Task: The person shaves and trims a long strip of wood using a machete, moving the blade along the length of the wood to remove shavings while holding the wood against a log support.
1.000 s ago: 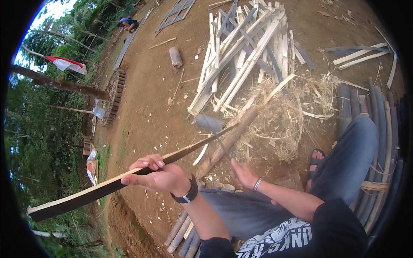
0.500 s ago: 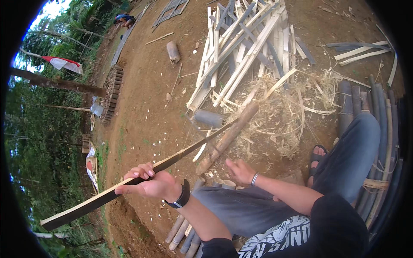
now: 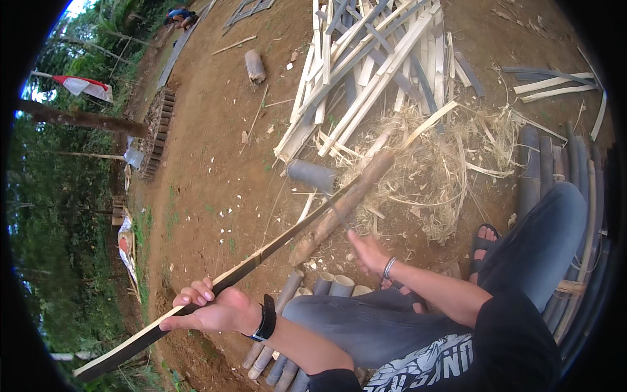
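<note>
My left hand [image 3: 210, 310], with a black watch on the wrist, grips a long thin bamboo strip [image 3: 274, 245] near its lower end. The strip runs from the lower left up toward a thick brown bamboo pole [image 3: 343, 206] and lies along it. That pole slants up to the right into a heap of shavings. My right hand [image 3: 368, 251], a bracelet on its wrist, is held with fingers apart just right of the pole's near end, holding nothing. I sit with my knees in blue jeans over a row of bamboo poles [image 3: 330, 286].
A pile of pale split bamboo slats [image 3: 366, 65] lies ahead, with a heap of straw-like shavings [image 3: 450, 163] beside it. A short grey bamboo section [image 3: 313, 175] and a small log [image 3: 255, 65] rest on the dirt. More poles [image 3: 555, 157] lie at right. A person [image 3: 180, 14] crouches far off.
My left hand has drawn back toward the lower left, taking the strip with it. My right hand has lifted slightly near the pole's end, still open.
</note>
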The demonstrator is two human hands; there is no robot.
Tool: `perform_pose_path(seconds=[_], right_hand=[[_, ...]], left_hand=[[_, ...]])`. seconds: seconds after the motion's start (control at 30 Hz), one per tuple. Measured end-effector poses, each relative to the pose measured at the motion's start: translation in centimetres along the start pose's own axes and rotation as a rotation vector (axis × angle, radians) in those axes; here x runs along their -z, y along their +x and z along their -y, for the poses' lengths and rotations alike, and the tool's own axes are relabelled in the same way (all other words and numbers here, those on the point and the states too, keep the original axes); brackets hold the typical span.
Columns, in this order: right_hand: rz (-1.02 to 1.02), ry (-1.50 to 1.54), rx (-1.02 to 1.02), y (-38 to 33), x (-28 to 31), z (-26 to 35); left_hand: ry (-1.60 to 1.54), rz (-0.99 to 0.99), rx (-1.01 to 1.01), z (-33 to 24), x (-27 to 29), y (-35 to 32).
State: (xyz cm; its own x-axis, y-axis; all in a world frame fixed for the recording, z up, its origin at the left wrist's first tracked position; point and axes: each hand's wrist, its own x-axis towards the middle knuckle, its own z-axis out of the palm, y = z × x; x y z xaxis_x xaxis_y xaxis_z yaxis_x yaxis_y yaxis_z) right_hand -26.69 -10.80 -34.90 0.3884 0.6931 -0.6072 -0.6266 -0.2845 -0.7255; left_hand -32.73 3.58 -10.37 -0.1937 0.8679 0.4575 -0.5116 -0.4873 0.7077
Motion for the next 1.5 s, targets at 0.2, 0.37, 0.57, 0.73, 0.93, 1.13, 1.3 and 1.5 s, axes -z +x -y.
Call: perform_pose_path(seconds=[0.2,0.37,0.57,0.73,0.93,1.13,1.3,1.5], right_hand=[[-0.007,-0.297,0.158,1.5,0.8,-1.5],[0.029,-0.039,-0.060,0.5,0.5,0.4],[-0.005,-0.191,0.066,2.9,2.6,-0.9],[0.188,-0.158,0.152,-1.0,-1.4,3.5],[0.081,-0.042,-0.065,-0.7,1.3,0.5],[0.108,-0.251,0.333,-2.0,-1.6,-0.3],[0.096,-0.015,0.009,-0.3,-0.2,0.0],[0.060,-0.238,0.287,-1.1,-1.9,-0.6]], left_hand=[[0.018,-0.014,0.021,0.2,0.4,0.6],[0.008,-0.027,0.004,0.4,0.2,0.5],[0.004,-0.009,0.024,0.3,-0.2,0.7],[-0.028,0.094,0.043,0.5,0.6,0.9],[-0.079,0.169,0.047,-0.1,0.7,0.4],[-0.030,0.179,0.046,0.3,0.6,0.5],[-0.087,0.185,0.070,0.2,0.8,1.1],[-0.032,0.189,0.076,0.3,0.1,0.4]])
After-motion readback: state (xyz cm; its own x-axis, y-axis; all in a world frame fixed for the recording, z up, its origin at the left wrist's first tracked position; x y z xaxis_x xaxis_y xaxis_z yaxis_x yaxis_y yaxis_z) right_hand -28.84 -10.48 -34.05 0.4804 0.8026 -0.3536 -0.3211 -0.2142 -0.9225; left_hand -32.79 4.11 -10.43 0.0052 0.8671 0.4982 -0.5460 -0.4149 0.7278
